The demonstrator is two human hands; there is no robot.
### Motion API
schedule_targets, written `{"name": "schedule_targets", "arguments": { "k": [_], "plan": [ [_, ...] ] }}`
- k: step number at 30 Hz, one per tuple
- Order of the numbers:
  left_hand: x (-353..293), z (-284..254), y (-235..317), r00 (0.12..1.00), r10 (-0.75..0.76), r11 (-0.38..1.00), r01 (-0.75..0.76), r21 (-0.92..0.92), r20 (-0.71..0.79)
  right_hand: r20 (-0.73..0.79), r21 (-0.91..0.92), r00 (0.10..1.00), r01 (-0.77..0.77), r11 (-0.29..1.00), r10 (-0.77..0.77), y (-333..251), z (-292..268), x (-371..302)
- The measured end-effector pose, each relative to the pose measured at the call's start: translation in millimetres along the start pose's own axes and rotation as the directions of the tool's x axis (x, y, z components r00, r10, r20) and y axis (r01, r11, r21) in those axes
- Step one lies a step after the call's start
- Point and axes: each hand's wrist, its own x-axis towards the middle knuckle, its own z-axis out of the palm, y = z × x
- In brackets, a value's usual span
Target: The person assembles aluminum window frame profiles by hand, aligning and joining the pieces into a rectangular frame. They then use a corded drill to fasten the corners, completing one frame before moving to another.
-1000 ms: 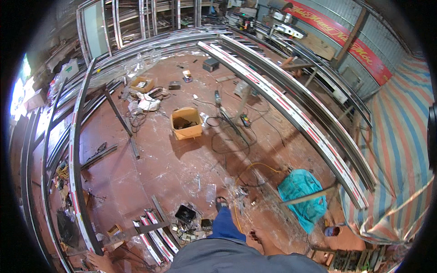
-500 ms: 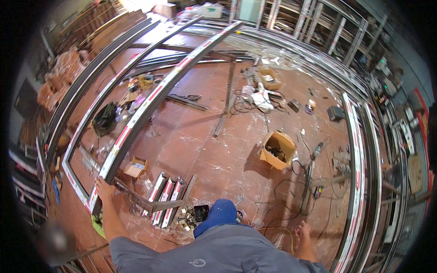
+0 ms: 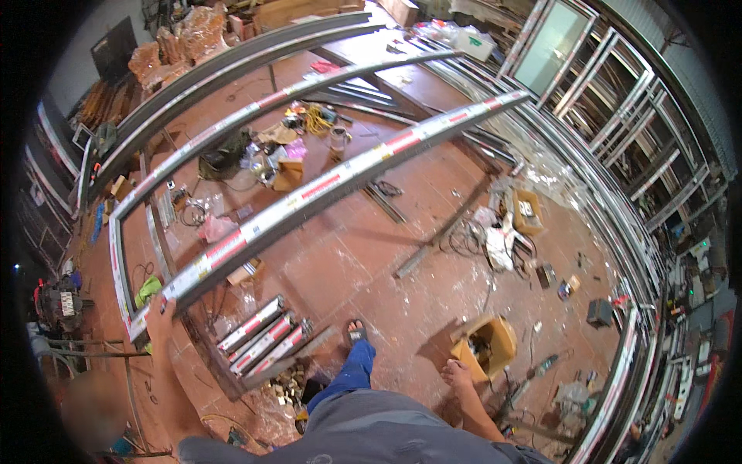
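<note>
A long metal frame (image 3: 313,191), dark at its side and covered in white and red protective film, stretches from the near left to the far right. Its short end piece (image 3: 117,255) joins two long bars. My left hand (image 3: 160,311) grips the near corner of this frame, fingers wrapped over the bar. Over the floor at right my right hand (image 3: 457,373) hangs with its fingers curled in, and nothing shows in it. Just beyond that hand stands an open cardboard box (image 3: 495,348) with dark pieces inside.
Three short film-covered profiles (image 3: 267,336) lie beside my foot (image 3: 356,331), with small metal parts (image 3: 290,384) near them. Cables and a white bag (image 3: 501,246) are on the floor farther right. More long profiles (image 3: 618,387) line the right side. A green cloth (image 3: 147,291) lies near my left hand.
My view has swung left and my foot has come forward. My left hand keeps its grip on the frame. My right hand has moved from low at the right to beside the cardboard box.
</note>
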Motion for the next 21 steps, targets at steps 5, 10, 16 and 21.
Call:
{"name": "schedule_targets", "arguments": {
  "k": [5,10,16,21],
  "plan": [
    [35.1,-1.8,108.0,0.983,-0.181,0.947,0.17,0.274,0.017,0.152,0.177,0.988,0.01,0.984,-0.037,-139.1,128.3,83.2],
    [123.4,35.8,259.4,0.995,0.009,0.974,0.013,-0.225,0.096,0.255,0.319,0.938,0.148,0.936,-0.235,-319.0,253.5,133.0],
    [277.3,136.8,396.6,0.967,0.127,0.978,-0.159,0.133,0.22,0.363,0.483,0.915,-0.023,0.875,-0.177,-475.3,378.5,147.7],
    [444.4,246.1,485.6,0.943,0.292,0.894,-0.328,0.306,0.158,0.434,0.537,0.887,-0.115,0.836,-0.157,-518.4,429.7,165.2]
  ]
}}
